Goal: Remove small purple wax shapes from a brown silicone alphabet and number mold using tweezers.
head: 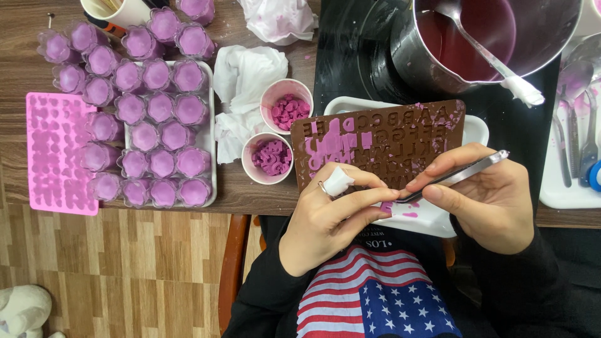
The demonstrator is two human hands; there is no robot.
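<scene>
My left hand has a bandaged index finger and pinches the near edge of a brown letter mould streaked with pink wax. My right hand holds metal tweezers, their tips at a small pink wax piece by my left fingertips. The mould lies on a white tray. Two paper cups sit to the left, one with pink wax pieces and one with purple wax shapes.
A steel pot of dark pink liquid with a spoon stands on a black cooktop. Several purple filled cups on a white tray, a pink mould and crumpled tissues lie to the left. Spoons rest right.
</scene>
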